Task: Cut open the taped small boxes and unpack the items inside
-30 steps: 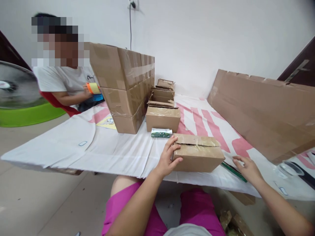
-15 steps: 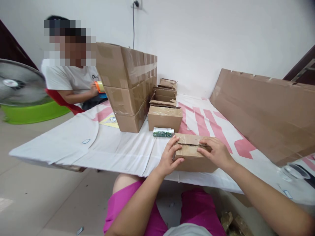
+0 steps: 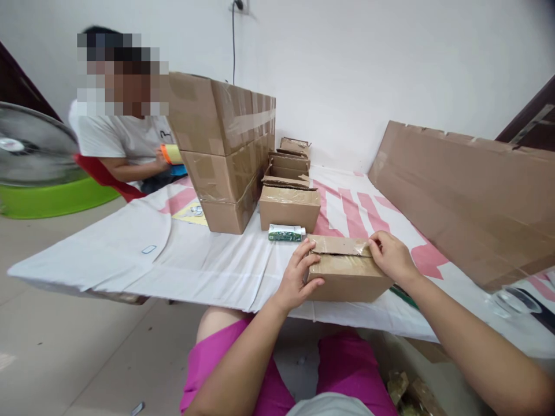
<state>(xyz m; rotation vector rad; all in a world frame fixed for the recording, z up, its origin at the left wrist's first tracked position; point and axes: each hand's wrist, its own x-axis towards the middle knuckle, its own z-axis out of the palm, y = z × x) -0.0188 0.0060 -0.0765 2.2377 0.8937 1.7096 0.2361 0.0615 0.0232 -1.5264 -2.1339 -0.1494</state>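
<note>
A small cardboard box (image 3: 347,287) lies near the table's front edge in the head view, its top flap (image 3: 340,245) down with a narrow dark gap along the seam. My left hand (image 3: 299,274) grips the left end of this box, fingers over the top edge and thumb along the front. At the right end, my right hand (image 3: 393,258) is closed, its curled fingers on the corner of the flap; the fingertips are partly hidden. Shiny clear tape shows on the top. Just behind the box's left corner lies a white and green tube (image 3: 286,233).
Taped boxes (image 3: 221,167) stand stacked at the left, with a row of open boxes (image 3: 289,205) beside them. A large cardboard sheet (image 3: 459,196) leans at the right, near clear plastic items (image 3: 511,300). Across the table sits another person (image 3: 104,136) holding an orange-rimmed roll.
My right hand has slid right along the top, from the seam to the box's right end, and its fingers have curled in. My left hand stays on the left end.
</note>
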